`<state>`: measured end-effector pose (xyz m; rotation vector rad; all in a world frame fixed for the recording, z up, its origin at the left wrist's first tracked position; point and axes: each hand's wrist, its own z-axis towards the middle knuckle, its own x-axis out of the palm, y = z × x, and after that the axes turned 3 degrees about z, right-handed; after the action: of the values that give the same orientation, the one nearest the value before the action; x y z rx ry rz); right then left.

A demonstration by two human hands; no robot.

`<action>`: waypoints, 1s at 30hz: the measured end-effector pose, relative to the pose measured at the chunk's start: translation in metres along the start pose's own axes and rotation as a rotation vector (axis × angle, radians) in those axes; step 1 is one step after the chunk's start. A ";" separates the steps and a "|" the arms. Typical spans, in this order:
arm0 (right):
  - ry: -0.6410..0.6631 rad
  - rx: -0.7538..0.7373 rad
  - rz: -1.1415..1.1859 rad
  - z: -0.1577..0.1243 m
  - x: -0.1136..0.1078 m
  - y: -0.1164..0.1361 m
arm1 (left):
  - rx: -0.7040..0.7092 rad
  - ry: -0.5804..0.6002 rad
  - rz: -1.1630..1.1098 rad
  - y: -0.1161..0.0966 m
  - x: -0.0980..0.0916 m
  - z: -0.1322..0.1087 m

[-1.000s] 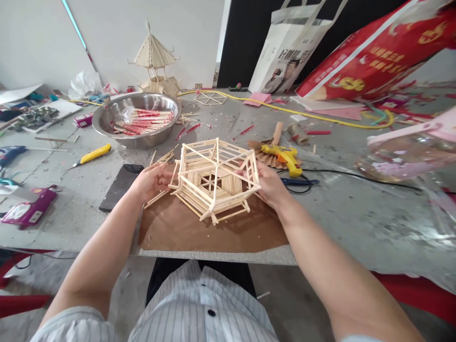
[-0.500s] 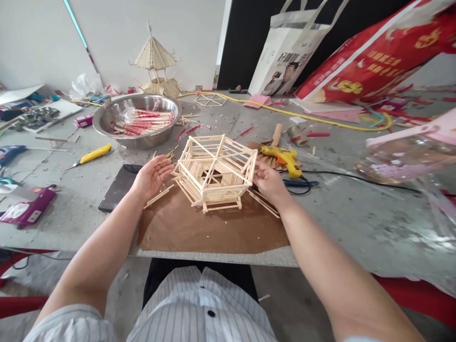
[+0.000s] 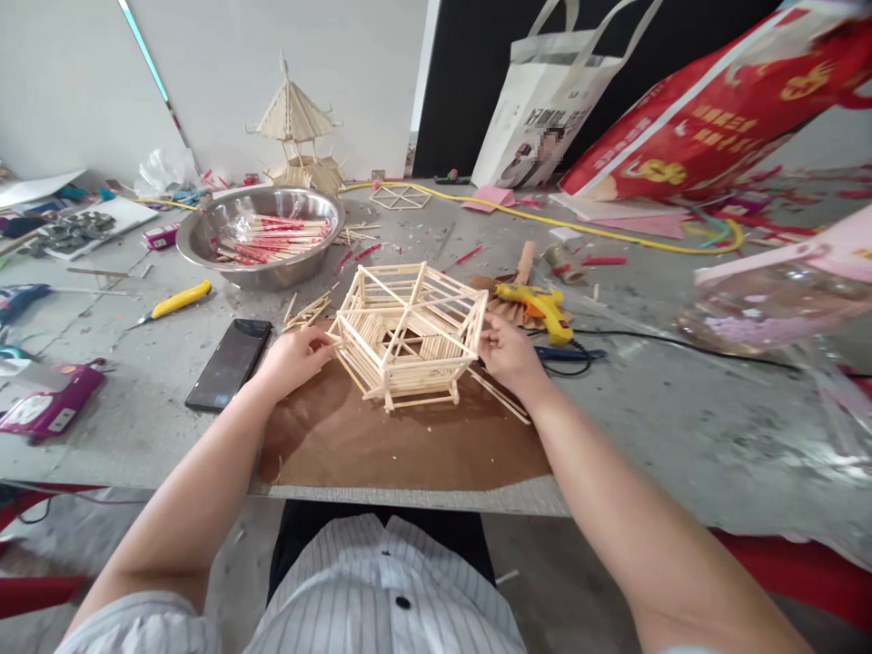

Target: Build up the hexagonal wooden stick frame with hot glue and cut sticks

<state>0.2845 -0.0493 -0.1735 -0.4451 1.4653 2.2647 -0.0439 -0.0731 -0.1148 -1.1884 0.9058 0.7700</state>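
Sitting on the brown mat (image 3: 401, 459), at the near edge of the table (image 3: 681, 436), the six-sided stick frame (image 3: 436, 347) is flanked by both hands. Spokes cross its open top, and rows of sticks slope inward below, around a gap in the middle. The left hand (image 3: 296, 361) has its fingers bent, the tips at the frame's left corner; whether they pinch it or merely touch, I cannot tell. The right hand (image 3: 510, 356) is at the opposite side, fingers curled by the edge, and its grip cannot be made out either.

A few thin sticks (image 3: 502, 397) stretch from under the frame toward the right wrist. Beyond the left hand lie loose sticks (image 3: 308, 311), with a phone (image 3: 230, 363) beside the left forearm. Past the right hand is a yellow glue gun (image 3: 538, 302). Farther off, a yellow knife (image 3: 181, 300) lies in front of a steel bowl (image 3: 279, 274) of red-marked sticks (image 3: 290, 238). Behind the bowl stands a stick tower (image 3: 292, 113); a flat hexagon (image 3: 400, 196) lies to its right.
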 end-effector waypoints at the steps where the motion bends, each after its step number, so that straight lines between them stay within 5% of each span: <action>1: 0.006 -0.009 -0.024 0.000 0.000 0.000 | 0.026 0.021 0.049 -0.002 0.000 -0.001; 7: -0.040 -0.089 -0.193 0.003 0.001 -0.004 | 0.057 0.049 0.205 -0.001 -0.001 0.000; 13: 0.010 -0.056 -0.148 0.002 0.002 -0.004 | 0.254 0.090 0.221 0.001 0.003 0.001; 24: 0.009 -0.019 -0.079 0.000 -0.001 -0.004 | 0.074 -0.145 0.257 0.006 0.022 0.008; 30: -0.003 -0.046 -0.127 -0.001 -0.002 0.003 | 0.001 -0.064 0.375 0.015 0.012 0.008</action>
<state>0.2849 -0.0520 -0.1703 -0.5331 1.3465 2.2018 -0.0506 -0.0616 -0.1310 -0.9979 1.0907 1.1019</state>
